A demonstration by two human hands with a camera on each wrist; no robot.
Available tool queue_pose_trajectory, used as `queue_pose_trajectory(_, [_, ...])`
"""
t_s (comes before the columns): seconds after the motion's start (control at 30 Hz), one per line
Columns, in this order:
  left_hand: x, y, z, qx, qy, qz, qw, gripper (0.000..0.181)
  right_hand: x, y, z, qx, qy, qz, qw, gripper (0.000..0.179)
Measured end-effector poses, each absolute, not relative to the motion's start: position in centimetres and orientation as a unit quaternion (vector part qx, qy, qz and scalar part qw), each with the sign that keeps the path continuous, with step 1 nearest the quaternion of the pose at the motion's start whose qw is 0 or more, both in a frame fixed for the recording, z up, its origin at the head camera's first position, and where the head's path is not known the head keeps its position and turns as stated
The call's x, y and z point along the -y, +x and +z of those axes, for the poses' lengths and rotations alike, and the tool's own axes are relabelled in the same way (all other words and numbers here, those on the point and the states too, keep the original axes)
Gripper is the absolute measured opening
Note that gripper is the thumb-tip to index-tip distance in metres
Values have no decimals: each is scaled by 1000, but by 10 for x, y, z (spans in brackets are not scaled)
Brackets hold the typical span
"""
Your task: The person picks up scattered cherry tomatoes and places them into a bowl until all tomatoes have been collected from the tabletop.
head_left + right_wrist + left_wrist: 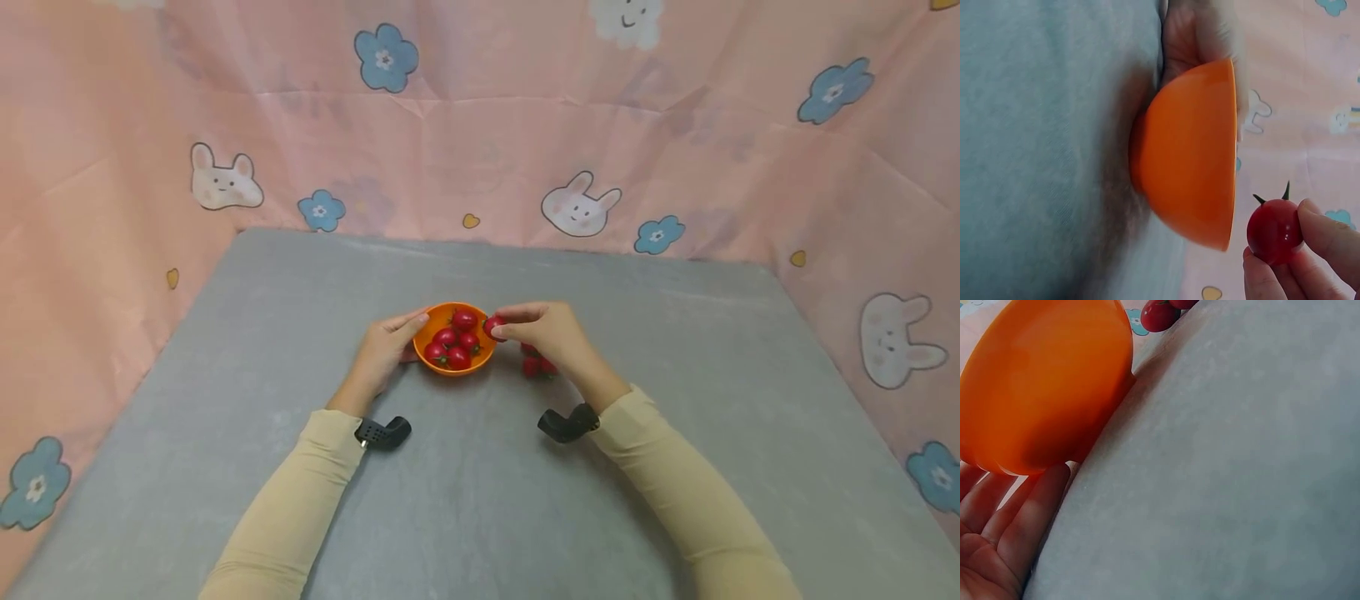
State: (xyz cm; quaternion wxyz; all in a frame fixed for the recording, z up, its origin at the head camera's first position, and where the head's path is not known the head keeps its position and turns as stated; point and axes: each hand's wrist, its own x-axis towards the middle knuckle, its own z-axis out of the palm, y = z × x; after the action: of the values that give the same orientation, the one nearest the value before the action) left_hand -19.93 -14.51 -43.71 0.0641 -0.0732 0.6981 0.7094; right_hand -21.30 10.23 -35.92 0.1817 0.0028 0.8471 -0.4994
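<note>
An orange bowl stands on the table and contains several red cherry tomatoes. My left hand grips its left side, thumb over the rim; in the left wrist view the fingers reach against the bowl's outside. At the right rim, my right hand pinches one cherry tomato between thumb and fingers. That tomato has green sepals and hangs just above rim height, apart from the bowl wall in the right wrist view. More tomatoes lie right of the bowl, partly hidden by the right hand.
A grey-covered table spreads around the bowl. Behind and at the sides hangs a pink curtain printed with rabbits and blue flowers. Each wrist wears a black camera mount, such as the right one.
</note>
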Motion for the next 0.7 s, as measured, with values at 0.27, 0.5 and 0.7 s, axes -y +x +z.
queue_pose_trajectory(0.27, [144,-200,-437,-692,-74,715,63,43,-86,-220,-357,-849,-8,-497,180,36])
queue_pose_trajectory(0.5, [144,-200,-436,-693,-66,715,62,43,-75,-224,-355,-852,-24,-492,174,36])
queue_pose_trajectory(0.7, [144,-199,-437,-696,-60,713,58,43,-68,-225,-354,-858,-32,-483,173,35])
